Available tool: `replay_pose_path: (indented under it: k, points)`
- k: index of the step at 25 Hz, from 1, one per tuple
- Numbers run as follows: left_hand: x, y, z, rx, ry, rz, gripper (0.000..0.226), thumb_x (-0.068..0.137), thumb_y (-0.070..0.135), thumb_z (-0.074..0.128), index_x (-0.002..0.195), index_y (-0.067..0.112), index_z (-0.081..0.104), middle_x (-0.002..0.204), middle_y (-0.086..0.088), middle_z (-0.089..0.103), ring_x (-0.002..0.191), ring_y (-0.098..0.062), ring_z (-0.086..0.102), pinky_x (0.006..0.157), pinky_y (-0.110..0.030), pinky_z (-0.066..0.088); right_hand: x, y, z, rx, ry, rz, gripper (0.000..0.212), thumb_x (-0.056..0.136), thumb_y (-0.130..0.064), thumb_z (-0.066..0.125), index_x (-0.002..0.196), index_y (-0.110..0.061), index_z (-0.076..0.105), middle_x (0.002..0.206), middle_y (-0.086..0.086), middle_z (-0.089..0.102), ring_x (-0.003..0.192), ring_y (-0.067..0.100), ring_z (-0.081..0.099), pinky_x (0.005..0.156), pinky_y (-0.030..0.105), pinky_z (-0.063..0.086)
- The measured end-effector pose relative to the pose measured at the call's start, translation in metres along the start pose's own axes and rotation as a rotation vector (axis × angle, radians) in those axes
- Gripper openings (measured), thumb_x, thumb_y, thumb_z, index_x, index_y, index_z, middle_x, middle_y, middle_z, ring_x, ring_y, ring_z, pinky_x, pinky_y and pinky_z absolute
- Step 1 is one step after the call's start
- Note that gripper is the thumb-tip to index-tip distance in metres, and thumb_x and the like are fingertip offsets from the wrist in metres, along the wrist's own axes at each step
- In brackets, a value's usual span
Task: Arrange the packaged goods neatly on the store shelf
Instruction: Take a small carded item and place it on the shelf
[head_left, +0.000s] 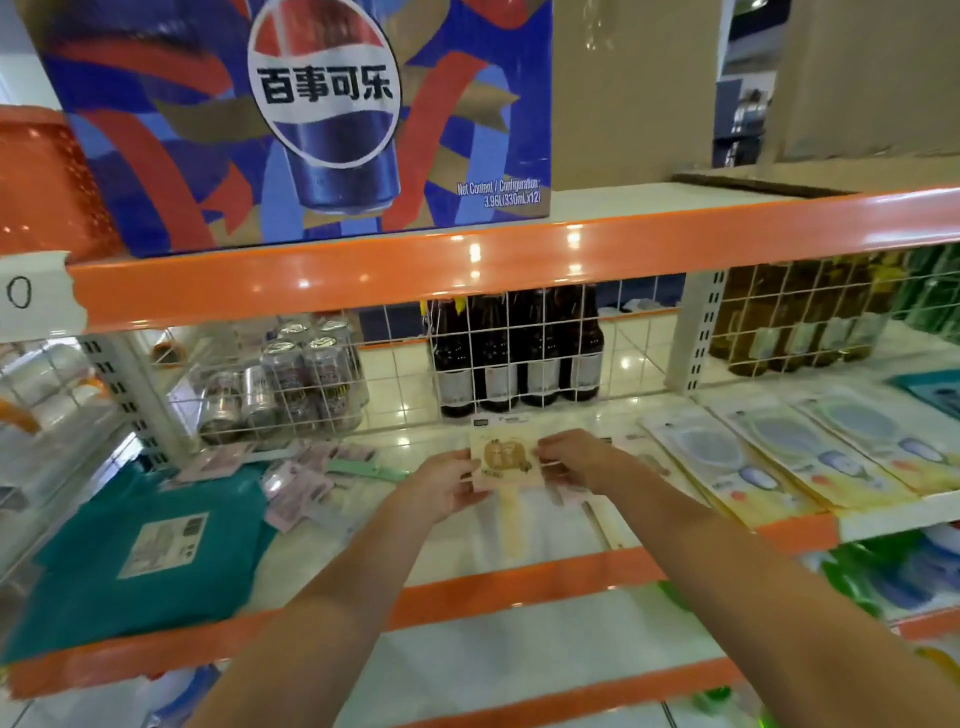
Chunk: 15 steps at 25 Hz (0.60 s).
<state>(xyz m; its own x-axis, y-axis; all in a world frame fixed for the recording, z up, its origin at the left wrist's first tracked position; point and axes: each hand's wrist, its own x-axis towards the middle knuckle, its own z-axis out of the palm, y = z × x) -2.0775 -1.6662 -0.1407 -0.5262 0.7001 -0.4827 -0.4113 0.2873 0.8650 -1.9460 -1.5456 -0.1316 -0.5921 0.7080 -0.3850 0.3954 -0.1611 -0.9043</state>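
Both hands hold a flat pink packet (505, 460) w/ a round yellow print, centre of the mid shelf (545, 530). Left hand (440, 486) fingers pinch its 9 o'clock edge; right hand (574, 457) fingers pinch the 3 o'clock edge. Bare glossy white shelf lies at 6 o'clock, up to the orange front lip. Long flat glossy packs (769, 457) fan out at 3. Small pink packets (296, 491) and a teal cloth pack (150, 551) lie at 9. Wire grid (395, 364) at 12, cans (306, 374) and dark bottles (519, 358) behind.
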Motion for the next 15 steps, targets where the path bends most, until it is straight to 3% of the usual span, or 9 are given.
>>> replay_pose_path:
  k: [3, 7, 10, 13, 15]
  points:
    - [0.003, 0.0, 0.0, 0.04, 0.007, 0.009, 0.024, 0.094, 0.0, 0.051, 0.116, 0.002, 0.059, 0.087, -0.01, 0.065, 0.073, -0.022, 0.064, 0.058, -0.03, 0.057, 0.013, 0.001, -0.004, 0.035, -0.022, 0.021, 0.029, 0.088, 0.001, 0.061, 0.117, 0.002, 0.058, 0.079, 0.009, 0.061, 0.066, 0.015, 0.057, 0.054, 0.021, 0.047]
    - [0.005, -0.002, -0.009, 0.238, 0.15, 0.097, 0.023, 0.094, 0.013, 0.054, 0.115, 0.005, 0.06, 0.095, -0.007, 0.065, 0.071, -0.016, 0.061, 0.066, -0.028, 0.05, 0.021, 0.0, -0.008, -0.034, -0.069, -0.005, 0.01, 0.089, 0.002, 0.059, 0.097, -0.002, 0.06, 0.087, 0.012, 0.06, 0.07, 0.017, 0.057, 0.06, 0.023, 0.049]
    - [0.0, -0.008, -0.022, 0.369, 0.213, 0.115, 0.026, 0.096, 0.018, 0.052, 0.117, 0.006, 0.059, 0.103, -0.005, 0.062, 0.075, -0.014, 0.057, 0.067, -0.025, 0.047, 0.03, 0.007, -0.006, -0.16, -0.056, -0.016, 0.022, 0.089, 0.003, 0.058, 0.11, 0.009, 0.059, 0.095, 0.019, 0.059, 0.072, 0.02, 0.057, 0.06, 0.025, 0.048]
    - [-0.006, -0.014, -0.032, 0.446, 0.225, 0.133, 0.025, 0.096, 0.018, 0.05, 0.116, 0.006, 0.06, 0.108, -0.007, 0.062, 0.078, -0.014, 0.056, 0.074, -0.027, 0.046, 0.035, 0.013, -0.004, -0.38, -0.043, -0.037, 0.018, 0.09, -0.003, 0.058, 0.103, 0.008, 0.063, 0.078, 0.017, 0.06, 0.056, 0.016, 0.054, 0.048, 0.022, 0.044]
    - [-0.009, -0.018, -0.035, 0.507, 0.225, 0.148, 0.025, 0.096, 0.014, 0.048, 0.116, 0.006, 0.06, 0.108, -0.007, 0.061, 0.075, -0.012, 0.055, 0.067, -0.023, 0.044, 0.04, 0.015, -0.004, -0.56, -0.033, -0.051, 0.015, 0.09, -0.008, 0.058, 0.093, 0.005, 0.065, 0.074, 0.015, 0.063, 0.058, 0.019, 0.058, 0.057, 0.027, 0.049]
